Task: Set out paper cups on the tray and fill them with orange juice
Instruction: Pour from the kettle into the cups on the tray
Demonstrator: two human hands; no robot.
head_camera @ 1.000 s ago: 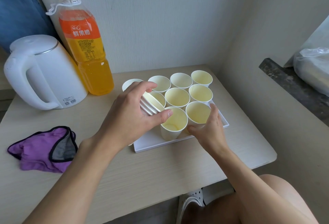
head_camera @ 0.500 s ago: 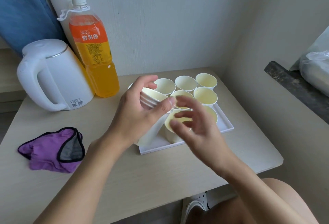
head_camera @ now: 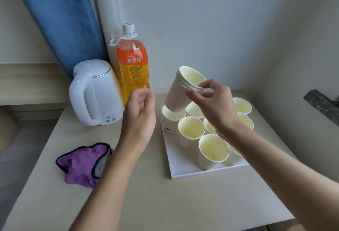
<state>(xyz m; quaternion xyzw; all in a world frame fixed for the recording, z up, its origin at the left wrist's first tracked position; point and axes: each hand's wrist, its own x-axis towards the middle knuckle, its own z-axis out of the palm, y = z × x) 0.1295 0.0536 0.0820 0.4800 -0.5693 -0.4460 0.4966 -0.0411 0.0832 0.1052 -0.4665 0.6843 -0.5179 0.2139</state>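
white kettle (head_camera: 95, 93) stands behind purple cloth (head_camera: 82, 162), blue curtain (head_camera: 60, 19) beyond.

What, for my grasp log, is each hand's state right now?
Left hand: open, fingers loosely curled, holding nothing.
Right hand: pinches the rim of the stack of paper cups, tilted above the tray.

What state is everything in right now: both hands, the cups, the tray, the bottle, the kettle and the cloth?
Left hand: empty, fingers loosely curled.
Right hand: pinches the cup stack's rim.
Cup stack: nested, tilted, held above the tray.
Cups on tray: upright, empty.
Tray: lying flat, front left corner bare.
Juice bottle: upright, capped.
Kettle: upright, lid shut.
Purple cloth: crumpled.
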